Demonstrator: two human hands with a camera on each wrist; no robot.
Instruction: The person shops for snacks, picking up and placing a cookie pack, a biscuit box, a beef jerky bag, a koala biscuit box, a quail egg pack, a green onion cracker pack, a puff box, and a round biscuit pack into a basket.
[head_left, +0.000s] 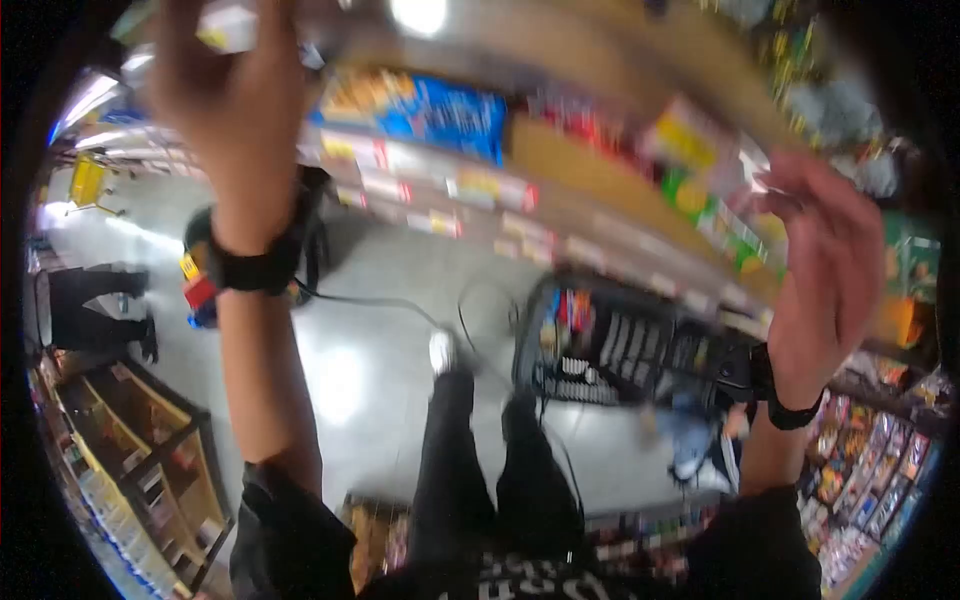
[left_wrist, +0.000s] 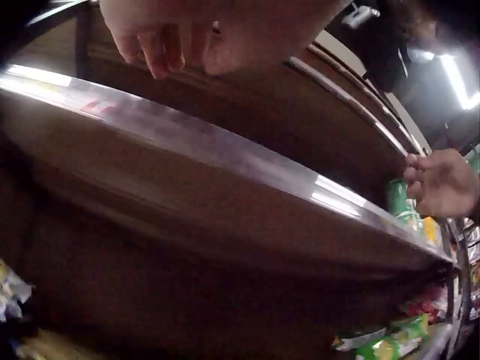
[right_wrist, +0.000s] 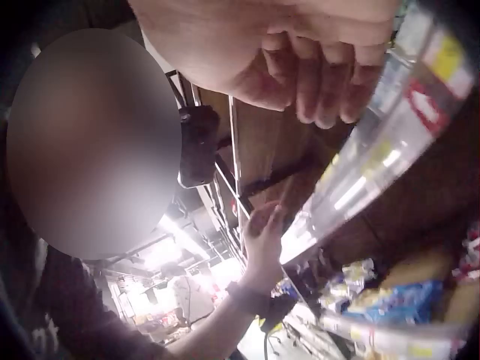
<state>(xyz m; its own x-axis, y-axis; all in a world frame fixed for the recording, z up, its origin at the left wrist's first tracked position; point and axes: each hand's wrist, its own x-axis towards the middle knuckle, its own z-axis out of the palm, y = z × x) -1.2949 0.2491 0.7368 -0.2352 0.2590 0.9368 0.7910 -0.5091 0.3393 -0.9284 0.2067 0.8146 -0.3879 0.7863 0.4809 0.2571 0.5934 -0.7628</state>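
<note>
My left hand (head_left: 235,120) is raised at the upper left of the head view, blurred, with nothing visible in it. In the left wrist view the same left hand (left_wrist: 202,37) hangs its loosely bent fingers in front of a dark shelf, above a shiny shelf-edge strip (left_wrist: 232,154). My right hand (head_left: 830,240) is lifted beside the shelving at the right, palm showing and fingers slightly bent. Seen from the right wrist, this right hand (right_wrist: 315,64) holds nothing and is nearest the price-label strip (right_wrist: 375,165).
A blue snack bag (head_left: 455,115) and green packets (head_left: 710,220) lie on a lower shelf. An open black case (head_left: 620,345) sits on the floor, with a cable (head_left: 380,300) nearby. A wooden display rack (head_left: 150,450) stands at left, and another person (head_left: 95,305) is behind it.
</note>
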